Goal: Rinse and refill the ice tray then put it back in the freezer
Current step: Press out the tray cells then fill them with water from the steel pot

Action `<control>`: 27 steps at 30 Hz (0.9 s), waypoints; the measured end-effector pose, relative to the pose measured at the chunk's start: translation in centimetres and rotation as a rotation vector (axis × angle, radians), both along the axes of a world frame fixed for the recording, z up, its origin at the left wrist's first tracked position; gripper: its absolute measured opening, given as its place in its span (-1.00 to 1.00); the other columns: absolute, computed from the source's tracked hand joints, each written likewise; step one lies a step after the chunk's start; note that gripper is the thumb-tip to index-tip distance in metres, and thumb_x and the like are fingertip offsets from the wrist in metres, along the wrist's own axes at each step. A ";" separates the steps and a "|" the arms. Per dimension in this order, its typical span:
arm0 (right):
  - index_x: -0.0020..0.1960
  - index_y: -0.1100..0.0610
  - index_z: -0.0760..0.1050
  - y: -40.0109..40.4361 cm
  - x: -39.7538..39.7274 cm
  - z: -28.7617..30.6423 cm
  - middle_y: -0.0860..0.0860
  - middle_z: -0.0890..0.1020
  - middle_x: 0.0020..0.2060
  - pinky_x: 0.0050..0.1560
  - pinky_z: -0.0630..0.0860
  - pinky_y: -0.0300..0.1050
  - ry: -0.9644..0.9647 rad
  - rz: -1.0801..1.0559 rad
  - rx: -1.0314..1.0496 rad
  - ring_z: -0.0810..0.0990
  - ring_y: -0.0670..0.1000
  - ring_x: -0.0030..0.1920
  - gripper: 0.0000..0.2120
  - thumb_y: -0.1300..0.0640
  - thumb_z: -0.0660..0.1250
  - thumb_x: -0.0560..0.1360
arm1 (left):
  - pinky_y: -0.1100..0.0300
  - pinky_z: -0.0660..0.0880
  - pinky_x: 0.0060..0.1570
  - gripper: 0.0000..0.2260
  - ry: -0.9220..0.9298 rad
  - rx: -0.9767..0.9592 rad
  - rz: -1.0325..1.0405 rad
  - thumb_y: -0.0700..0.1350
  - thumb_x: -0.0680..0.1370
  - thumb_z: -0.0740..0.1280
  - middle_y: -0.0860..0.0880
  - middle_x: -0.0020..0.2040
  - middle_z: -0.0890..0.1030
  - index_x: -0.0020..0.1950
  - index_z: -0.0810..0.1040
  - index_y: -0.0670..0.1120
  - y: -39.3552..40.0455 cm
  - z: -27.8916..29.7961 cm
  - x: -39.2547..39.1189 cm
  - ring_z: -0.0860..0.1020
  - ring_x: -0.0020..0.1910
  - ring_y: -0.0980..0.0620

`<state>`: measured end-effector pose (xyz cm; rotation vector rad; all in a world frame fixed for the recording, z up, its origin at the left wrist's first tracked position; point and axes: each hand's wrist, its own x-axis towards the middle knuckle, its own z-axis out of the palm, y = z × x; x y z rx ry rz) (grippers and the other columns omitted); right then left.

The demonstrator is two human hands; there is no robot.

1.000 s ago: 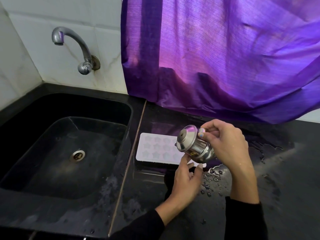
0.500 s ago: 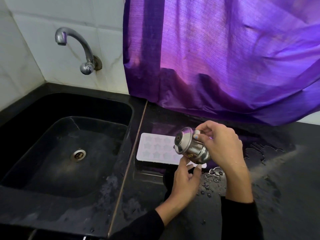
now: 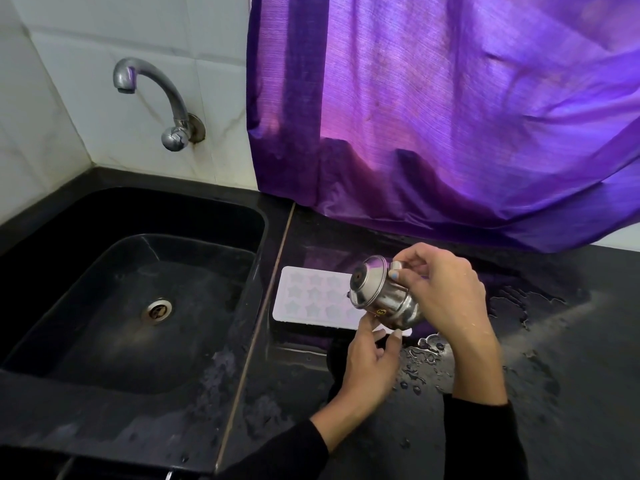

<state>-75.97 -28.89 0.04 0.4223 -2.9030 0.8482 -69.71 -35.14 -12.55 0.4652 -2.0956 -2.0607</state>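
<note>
We take the ice tray [image 3: 313, 296] as our landmark; it lies flat on the black worktop [image 3: 554, 375], just right of the sink rim. Left of the tray we note the dark moulded sink [image 3: 104, 289], wet and matt, and above it the curved chrome tap [image 3: 156, 95], not running. The tray is pale, seemingly soft plastic with star-shaped cells. At its right end, the left hand [image 3: 372, 362] rests loosely curled, fingertips at the tray's near edge, holding nothing. Above, the right hand [image 3: 440, 289] grips a small polished steel pot [image 3: 381, 292], tipped towards the cells. We judge refilling is in hand; next calls for a slow, aimed pour. Beads of water lie right of the tray.
</note>
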 end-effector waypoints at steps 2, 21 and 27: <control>-0.12 -0.12 0.56 0.3 0.0 0.1 -0.23 0.62 -0.24 -0.05 0.46 -0.07 -0.016 -0.003 -0.035 0.59 -0.12 -0.10 -0.93 -0.02 0.43 0.43 | 0.59 0.34 -0.06 -0.67 0.013 0.004 0.004 -0.09 0.60 0.24 0.14 0.24 0.47 0.35 0.31 0.08 0.0 -0.1 0.0 0.43 0.26 0.23; -0.10 -0.14 0.56 -1.5 0.2 0.8 -0.23 0.63 -0.24 -0.03 0.44 -0.07 -0.011 0.047 -0.075 0.60 -0.14 -0.09 -0.92 -0.05 0.43 0.42 | 0.01 0.42 0.28 -0.59 0.043 0.148 0.145 0.13 0.57 0.16 0.26 0.12 0.54 0.41 0.32 0.10 -0.7 0.1 0.0 0.48 0.19 0.26; -0.08 -0.13 0.56 -2.4 0.3 0.5 -0.26 0.60 -0.26 -0.03 0.43 -0.06 0.007 0.078 -0.021 0.59 -0.10 -0.06 -0.91 -0.05 0.42 0.42 | 0.06 0.43 0.27 -0.70 0.047 0.162 0.149 -0.03 0.64 0.16 0.28 0.11 0.53 0.39 0.34 0.06 -0.7 0.3 0.2 0.48 0.18 0.28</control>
